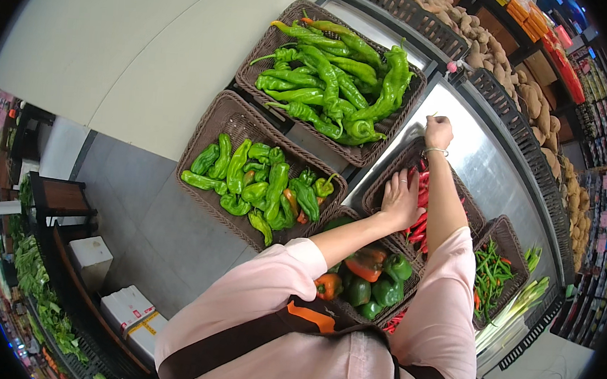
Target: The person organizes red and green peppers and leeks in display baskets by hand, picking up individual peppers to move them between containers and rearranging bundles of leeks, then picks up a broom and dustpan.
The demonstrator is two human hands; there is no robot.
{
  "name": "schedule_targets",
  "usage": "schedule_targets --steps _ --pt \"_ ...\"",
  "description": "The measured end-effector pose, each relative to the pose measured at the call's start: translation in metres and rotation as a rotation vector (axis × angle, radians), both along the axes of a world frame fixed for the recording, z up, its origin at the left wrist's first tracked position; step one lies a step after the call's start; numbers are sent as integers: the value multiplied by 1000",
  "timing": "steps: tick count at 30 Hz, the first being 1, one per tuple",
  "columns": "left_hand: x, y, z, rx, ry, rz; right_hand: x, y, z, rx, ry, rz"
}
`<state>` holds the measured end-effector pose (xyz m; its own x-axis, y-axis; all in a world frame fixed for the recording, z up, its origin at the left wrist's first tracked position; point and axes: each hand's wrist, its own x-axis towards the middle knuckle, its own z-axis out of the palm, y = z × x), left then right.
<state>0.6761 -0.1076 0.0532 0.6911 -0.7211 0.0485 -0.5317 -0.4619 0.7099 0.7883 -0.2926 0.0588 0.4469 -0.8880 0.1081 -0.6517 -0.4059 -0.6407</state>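
My left hand lies palm down over the near-left side of a brown woven basket, on the red chilli peppers in it. The fingers are somewhat apart; what is under the palm is hidden. Farther forward, my right hand is pinched closed above the bare steel display surface, just past the basket's far end. A thin green tip, like a stem, pokes out from its fingers; the rest is covered. My right forearm passes over the chillies and hides part of them.
Brown baskets hold long green peppers, shorter wrinkled green peppers, bell peppers and small green chillies. Spring onions lie at right. A black plastic rail borders root vegetables. White boxes stand lower left.
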Motion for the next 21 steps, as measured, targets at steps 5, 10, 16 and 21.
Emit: schedule_targets --steps 5,10,16,21 --pt "3 69 13 -214 29 -115 -65 11 38 354 -737 158" --pt "1 169 33 -379 119 -197 -218 59 74 572 -641 154" --pt "13 256 25 -416 248 64 -378 163 88 621 -675 -238" --pt "28 260 -3 -455 172 89 -512 255 31 717 -846 -363"
